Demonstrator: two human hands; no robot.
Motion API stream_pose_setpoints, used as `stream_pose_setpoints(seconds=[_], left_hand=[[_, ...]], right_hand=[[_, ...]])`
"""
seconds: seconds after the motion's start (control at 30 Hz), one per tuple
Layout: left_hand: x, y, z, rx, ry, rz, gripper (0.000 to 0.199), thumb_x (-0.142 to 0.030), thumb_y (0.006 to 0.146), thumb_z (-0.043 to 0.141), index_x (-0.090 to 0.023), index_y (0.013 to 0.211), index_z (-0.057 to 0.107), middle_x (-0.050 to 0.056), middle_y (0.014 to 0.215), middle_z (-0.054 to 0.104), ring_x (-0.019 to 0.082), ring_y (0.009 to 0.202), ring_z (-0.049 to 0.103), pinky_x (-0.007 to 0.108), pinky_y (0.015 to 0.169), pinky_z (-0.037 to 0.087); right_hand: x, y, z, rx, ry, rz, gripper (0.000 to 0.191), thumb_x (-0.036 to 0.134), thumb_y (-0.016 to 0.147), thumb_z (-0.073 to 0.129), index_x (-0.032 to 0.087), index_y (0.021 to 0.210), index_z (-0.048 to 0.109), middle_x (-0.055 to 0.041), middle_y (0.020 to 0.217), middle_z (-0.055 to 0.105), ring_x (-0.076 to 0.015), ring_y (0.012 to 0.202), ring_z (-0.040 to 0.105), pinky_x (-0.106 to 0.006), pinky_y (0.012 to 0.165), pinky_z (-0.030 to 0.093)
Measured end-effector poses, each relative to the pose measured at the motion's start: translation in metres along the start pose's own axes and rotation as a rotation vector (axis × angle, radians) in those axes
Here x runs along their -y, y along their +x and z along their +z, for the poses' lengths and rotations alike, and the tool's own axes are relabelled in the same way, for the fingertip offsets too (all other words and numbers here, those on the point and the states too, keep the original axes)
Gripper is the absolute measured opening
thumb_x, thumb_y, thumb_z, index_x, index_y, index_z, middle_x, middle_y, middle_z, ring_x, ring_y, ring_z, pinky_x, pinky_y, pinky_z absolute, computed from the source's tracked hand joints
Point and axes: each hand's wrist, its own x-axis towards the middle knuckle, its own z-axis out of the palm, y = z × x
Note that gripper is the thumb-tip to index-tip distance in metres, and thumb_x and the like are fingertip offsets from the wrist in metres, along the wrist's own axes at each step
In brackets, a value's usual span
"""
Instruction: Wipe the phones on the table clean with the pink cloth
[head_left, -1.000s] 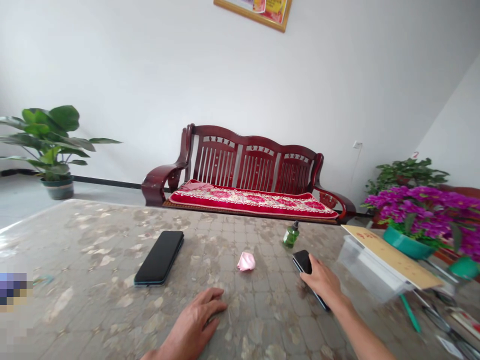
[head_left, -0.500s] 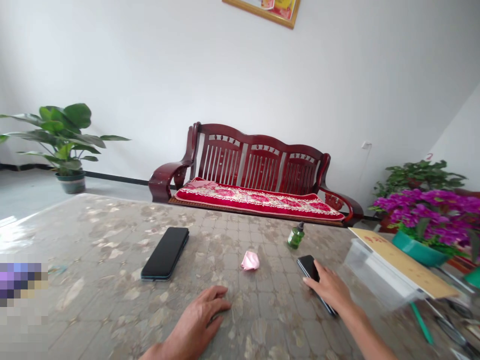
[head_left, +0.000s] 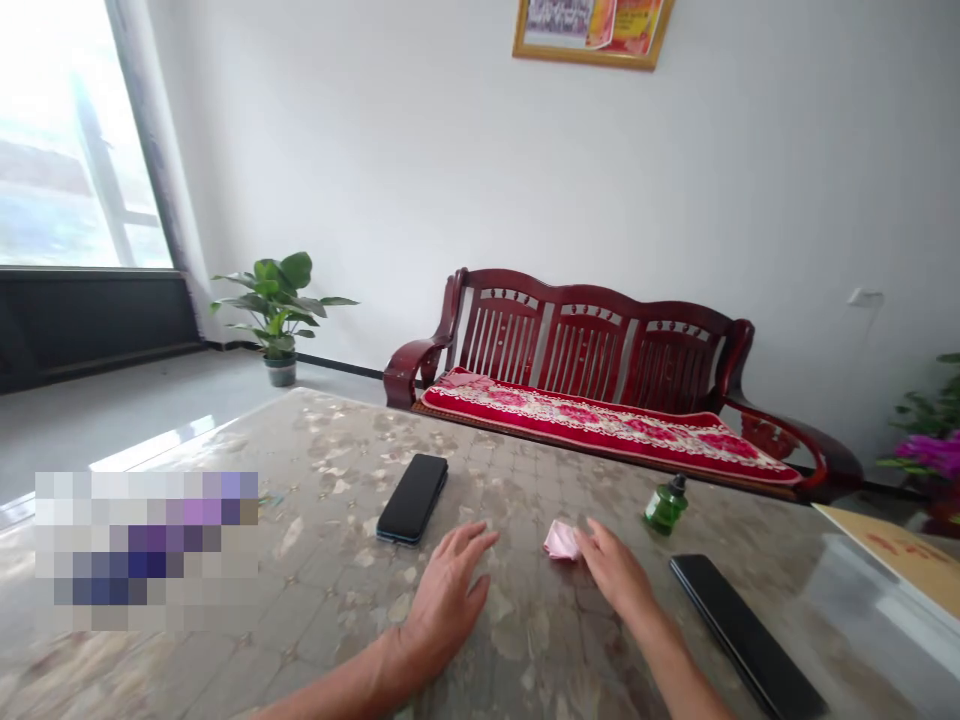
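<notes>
A small folded pink cloth (head_left: pixel 562 540) lies on the patterned tabletop (head_left: pixel 315 600). My right hand (head_left: pixel 611 565) has its fingertips at the cloth's right edge, fingers stretched out and not visibly closed on it. My left hand (head_left: pixel 454 590) is held over the table to the left of the cloth, fingers apart, with nothing in it. A black phone (head_left: pixel 414 497) lies face up beyond my left hand. Another dark phone (head_left: pixel 742 630) lies on the table to the right of my right forearm. Behind it stands a green bottle (head_left: pixel 665 506) with a black top.
Past the table is a dark red wooden bench (head_left: pixel 585 340) with a red floral cover (head_left: pixel 600 422). A clear plastic box (head_left: pixel 862 600) with a tan board (head_left: pixel 900 550) on it sits at the right. A blurred-out patch covers the table's left side.
My right hand has left the right-hand phone and moved left to the pink cloth. My left hand has moved forward, fingers more spread. The view has swung left.
</notes>
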Motion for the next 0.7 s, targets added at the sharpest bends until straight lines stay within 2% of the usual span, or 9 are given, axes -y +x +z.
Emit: stream_pose_setpoints(seconds=[0.07,0.17,0.27,0.37,0.5,0.6,0.7], left_hand=[[0.006,0.012,-0.010,-0.003,0.125,-0.098,0.060,-0.012,0.075,0.052,-0.013,0.135,0.051,0.014,0.145,0.045,0.029,0.138,0.034,0.041,0.113,0.029],[0.016,0.031,-0.028,0.007,0.306,-0.233,0.067,-0.019,0.080,0.054,-0.012,0.144,0.038,0.014,0.155,0.029,0.031,0.145,0.015,0.043,0.115,0.020],[0.031,0.050,-0.044,0.030,0.397,-0.456,0.073,-0.030,0.083,0.056,-0.012,0.148,0.028,0.019,0.157,0.020,0.034,0.146,0.007,0.045,0.113,0.015],[0.049,0.066,-0.055,0.053,0.395,-0.549,0.082,-0.042,0.077,0.063,-0.013,0.146,0.028,0.024,0.151,0.029,0.041,0.141,0.019,0.051,0.107,0.022],[0.067,0.076,-0.060,0.106,0.372,-0.613,0.088,-0.042,0.062,0.072,-0.014,0.138,0.038,0.024,0.135,0.048,0.043,0.128,0.041,0.046,0.097,0.034],[0.074,0.078,-0.061,0.111,0.360,-0.638,0.086,-0.038,0.056,0.073,-0.015,0.133,0.043,0.020,0.128,0.055,0.042,0.123,0.046,0.043,0.092,0.038],[0.078,0.079,-0.061,0.099,0.344,-0.662,0.080,-0.035,0.057,0.073,-0.019,0.131,0.046,0.017,0.125,0.057,0.041,0.121,0.048,0.042,0.089,0.041]], right_hand=[[0.006,0.006,0.005,0.011,-0.022,0.017,0.054,0.052,0.088,0.039,0.017,0.124,0.059,-0.0133,0.112,0.068,-0.0285,0.104,0.064,-0.037,0.086,0.046],[0.010,0.005,0.011,0.009,-0.046,0.032,0.052,0.045,0.080,0.052,0.018,0.123,0.060,-0.0145,0.114,0.066,-0.0313,0.101,0.064,-0.039,0.081,0.046],[0.010,0.000,0.017,-0.008,-0.030,0.021,0.048,0.041,0.076,0.054,0.023,0.120,0.061,-0.0108,0.111,0.066,-0.0294,0.098,0.064,-0.037,0.077,0.046],[0.007,-0.005,0.022,-0.021,0.014,-0.005,0.039,0.042,0.078,0.052,0.025,0.110,0.064,-0.0063,0.105,0.068,-0.0258,0.095,0.065,-0.033,0.075,0.046],[0.004,-0.011,0.027,-0.100,0.072,-0.040,0.036,0.045,0.081,0.046,0.024,0.106,0.063,-0.0069,0.107,0.067,-0.0242,0.096,0.064,-0.031,0.075,0.045],[0.004,-0.015,0.028,-0.120,0.099,-0.024,0.035,0.045,0.081,0.045,0.025,0.105,0.061,-0.0059,0.107,0.068,-0.0248,0.094,0.065,-0.031,0.070,0.044],[0.005,-0.016,0.027,-0.100,0.133,0.004,0.032,0.045,0.080,0.046,0.027,0.102,0.060,-0.0034,0.101,0.070,-0.0247,0.089,0.066,-0.030,0.068,0.042]])
